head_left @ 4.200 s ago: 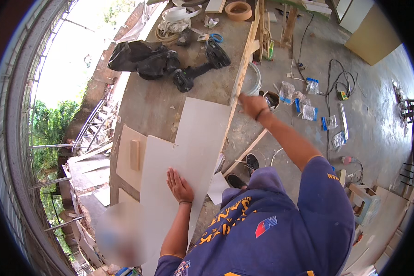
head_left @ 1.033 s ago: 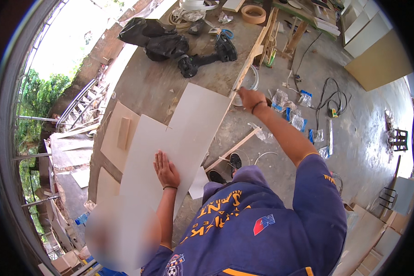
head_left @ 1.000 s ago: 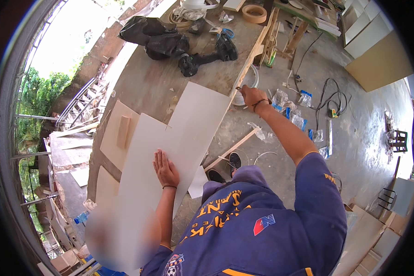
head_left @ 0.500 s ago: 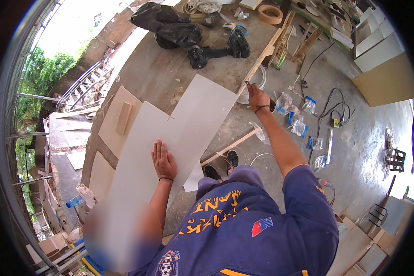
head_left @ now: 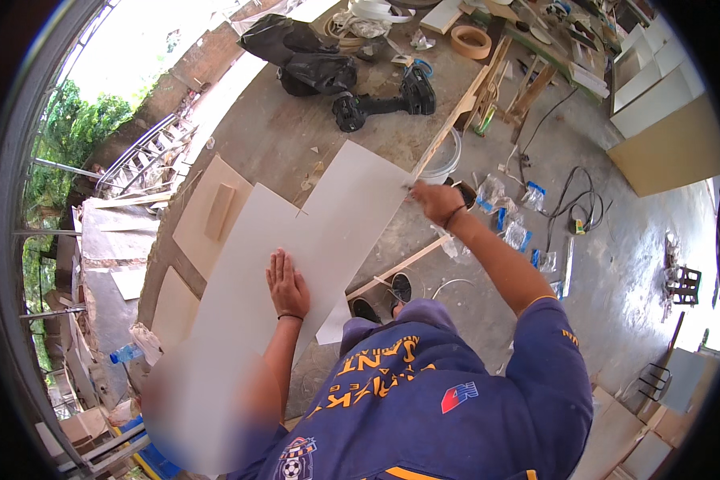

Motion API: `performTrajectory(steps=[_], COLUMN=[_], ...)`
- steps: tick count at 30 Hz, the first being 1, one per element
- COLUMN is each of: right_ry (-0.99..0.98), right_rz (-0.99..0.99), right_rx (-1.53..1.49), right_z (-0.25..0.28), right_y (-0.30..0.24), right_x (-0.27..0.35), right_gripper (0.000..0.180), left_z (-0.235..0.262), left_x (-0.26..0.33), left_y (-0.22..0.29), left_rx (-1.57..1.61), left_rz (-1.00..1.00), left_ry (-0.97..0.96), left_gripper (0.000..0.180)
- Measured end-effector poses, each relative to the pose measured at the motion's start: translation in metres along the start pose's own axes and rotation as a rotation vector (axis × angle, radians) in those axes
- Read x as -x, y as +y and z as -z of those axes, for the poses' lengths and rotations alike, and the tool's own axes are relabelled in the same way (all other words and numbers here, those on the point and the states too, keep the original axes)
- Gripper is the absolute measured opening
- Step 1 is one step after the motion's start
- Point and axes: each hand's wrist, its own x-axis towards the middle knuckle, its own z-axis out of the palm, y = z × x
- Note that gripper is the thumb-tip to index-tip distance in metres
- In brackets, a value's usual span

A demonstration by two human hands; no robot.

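A large white board (head_left: 338, 208) with a square notch in its far-left edge lies slanted in front of me. A short dark pencil-like line marks the corner of that notch. My left hand (head_left: 287, 284) rests flat on the board's middle, fingers stretched out. At the board's far right corner, my right hand (head_left: 438, 202) is closed round a small, dark, metal-looking piece whose tip touches or nearly touches the board's edge. Most of that piece is hidden in the fingers, so its kind cannot be told.
Beyond the board lie a black cordless power tool (head_left: 384, 104) and a black plastic bag (head_left: 312, 64). A roll of tan tape (head_left: 470, 42) sits farther back. Small plastic packets (head_left: 517, 236) and a black cable (head_left: 588, 200) are on the floor to the right. Smaller panels (head_left: 204, 216) lie left.
My right hand has moved nearer to me, from beyond the board's far right corner onto that corner. The left hand stays flat on the board. The view has shifted slightly.
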Motion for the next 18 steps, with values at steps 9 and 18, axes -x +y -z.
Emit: performTrajectory(steps=[9,18], right_ry=[0.338,0.362], right_rz=[-0.367,-0.378], right_rx=[-0.381,-0.673], right_z=[-0.022,-0.038], right_y=[0.052,0.017], right_x=[-0.022,-0.038], right_gripper=[0.018,0.032], left_z=[-0.006,0.006], left_x=[0.005,0.004], left_y=[-0.004,-0.002], left_rx=[0.034,0.064], left_rz=[0.045,0.079], left_ry=[-0.014,0.008], left_gripper=[0.046,0.047])
